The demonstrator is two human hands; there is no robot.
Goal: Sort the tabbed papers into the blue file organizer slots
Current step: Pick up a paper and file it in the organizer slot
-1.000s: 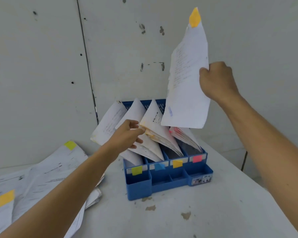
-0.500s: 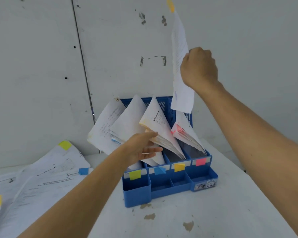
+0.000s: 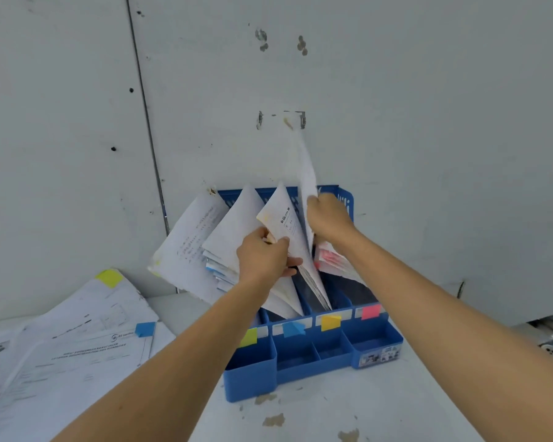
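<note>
The blue file organizer (image 3: 315, 365) stands against the wall, its slots labelled with yellow-green, blue, orange and pink tabs. White papers fan out of the slots. My right hand (image 3: 328, 216) grips a white sheet (image 3: 307, 183) held edge-on, its lower part between the orange-slot papers (image 3: 288, 224) and the pink-tabbed papers (image 3: 331, 260). My left hand (image 3: 264, 256) holds the orange-slot papers pulled to the left, thumb over their edge. The sheet's own tab is blurred and cannot be made out.
A loose pile of tabbed papers (image 3: 64, 339) lies on the white table at the left, showing a yellow-green tab (image 3: 109, 277) and a blue tab (image 3: 145, 328). The wall stands right behind the organizer. Paint chips mark the table front (image 3: 273, 420).
My right hand has come down from high above the organizer, lowering the sheet into the orange slot. My left hand moved right and took hold of the orange-slot papers.
</note>
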